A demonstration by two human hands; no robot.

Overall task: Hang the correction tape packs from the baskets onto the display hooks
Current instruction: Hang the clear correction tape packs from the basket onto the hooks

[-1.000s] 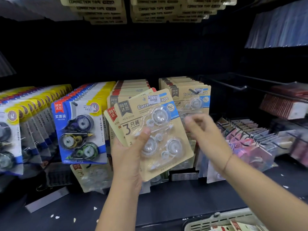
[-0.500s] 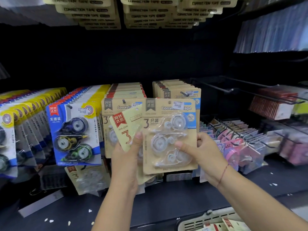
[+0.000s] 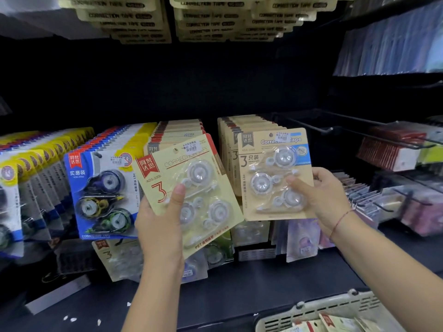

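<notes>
tan pack [image 3: 273,173] between right fingers [image 3: 296,182]

Dim overall: the blue pack [image 3: 103,188] is evenly front-lit, the back panel [image 3: 191,80] above it nearly black. Far left and right of it, everything smears and bows.

Retail stationery shop, merchandise display bay. Identical correction tape packs [image 3: 242,130], 3 pieces per card, hung in deep front-to-back rows on display hooks [image 3: 323,129] against dark back panel [image 3: 215,87]. 2nd tier of packs [image 3: 215,20] overhead, printed "CORRECTION TAPE". Blue-carded packs [image 3: 103,188] bear printed price sticker [image 3: 117,160]. Pink-packaged goods [image 3: 419,212] on neighbouring hooks. Perforated plastic basket [image 3: 311,310] holding stock, in front of dark shelf [image 3: 239,288].
</notes>
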